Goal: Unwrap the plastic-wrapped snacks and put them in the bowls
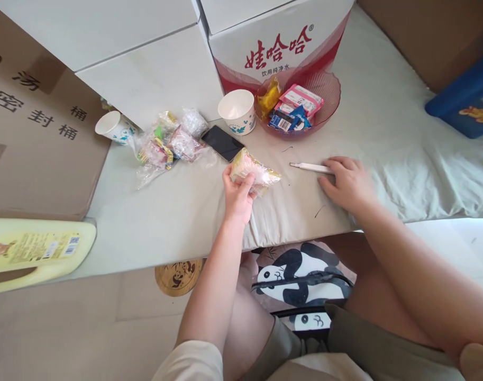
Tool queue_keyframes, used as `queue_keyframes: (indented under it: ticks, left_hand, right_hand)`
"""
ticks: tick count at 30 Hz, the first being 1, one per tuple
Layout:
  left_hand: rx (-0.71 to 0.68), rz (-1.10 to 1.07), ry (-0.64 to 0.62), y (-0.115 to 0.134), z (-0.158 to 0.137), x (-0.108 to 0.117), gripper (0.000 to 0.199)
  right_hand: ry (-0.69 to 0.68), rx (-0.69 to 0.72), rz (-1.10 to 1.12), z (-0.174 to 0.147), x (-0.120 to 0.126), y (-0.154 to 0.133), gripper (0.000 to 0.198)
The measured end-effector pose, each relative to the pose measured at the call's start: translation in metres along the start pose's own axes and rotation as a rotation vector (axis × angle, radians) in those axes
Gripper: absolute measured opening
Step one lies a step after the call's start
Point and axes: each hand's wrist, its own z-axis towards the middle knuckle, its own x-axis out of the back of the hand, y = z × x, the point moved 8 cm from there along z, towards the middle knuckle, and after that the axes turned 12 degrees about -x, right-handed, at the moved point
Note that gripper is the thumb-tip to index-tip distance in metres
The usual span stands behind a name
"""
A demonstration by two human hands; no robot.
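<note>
My left hand [238, 197] is closed around a snack packet [252, 170], a pale piece of food in clear wrapping with yellow edges. It is held just above the cloth-covered surface, in front of a black phone [222, 143]. To the right, my right hand [350, 182] has its thumb and fingers around the rear end of a slim white utility knife [310, 167]. The knife lies low along the cloth, its narrow tip pointing left toward the packet. That hand is slightly blurred, and its palm side is hidden.
Crumpled wrappers [188, 143] lie left of the phone. Paper cups [237, 110] stand behind, one tipped at far left. A pink glass bowl [328, 100] holds packaged snacks. A white box [281, 45] closes off the back; a yellow jug [38, 248] stands at left.
</note>
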Motion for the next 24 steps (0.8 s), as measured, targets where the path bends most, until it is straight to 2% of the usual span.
queue_keyframes:
  ticks: [2, 4, 6, 8, 12, 17, 20, 24]
  left_hand:
    - [-0.029, 0.037, 0.028, 0.003, -0.002, 0.006, 0.079]
    - [-0.051, 0.076, 0.029, 0.004, -0.004, 0.011, 0.08]
    - [-0.076, 0.113, 0.009, 0.004, -0.005, 0.014, 0.08]
    - [-0.12, 0.174, -0.03, 0.002, -0.004, 0.017, 0.08]
    - [-0.294, 0.395, -0.168, 0.003, -0.004, 0.014, 0.077]
    - [-0.431, 0.506, -0.244, 0.008, -0.01, 0.001, 0.067]
    - [-0.477, 0.427, -0.158, 0.017, -0.007, 0.007, 0.067]
    - [-0.412, 0.284, 0.101, 0.025, 0.004, 0.042, 0.068]
  right_hand:
    - [-0.028, -0.021, 0.037, -0.001, -0.003, -0.002, 0.025]
    - [-0.074, -0.096, 0.173, -0.005, -0.005, -0.007, 0.022]
    - [-0.156, -0.199, 0.365, -0.013, -0.01, -0.015, 0.029]
    - [-0.242, -0.245, 0.513, -0.023, -0.016, -0.028, 0.039]
    - [-0.326, -0.106, 0.51, -0.04, -0.023, -0.065, 0.04]
    - [-0.272, 0.039, 0.365, -0.045, -0.026, -0.086, 0.032]
    - [-0.254, 0.126, 0.274, -0.048, -0.028, -0.091, 0.032]
    - [-0.281, 0.145, 0.163, -0.047, -0.033, -0.084, 0.035]
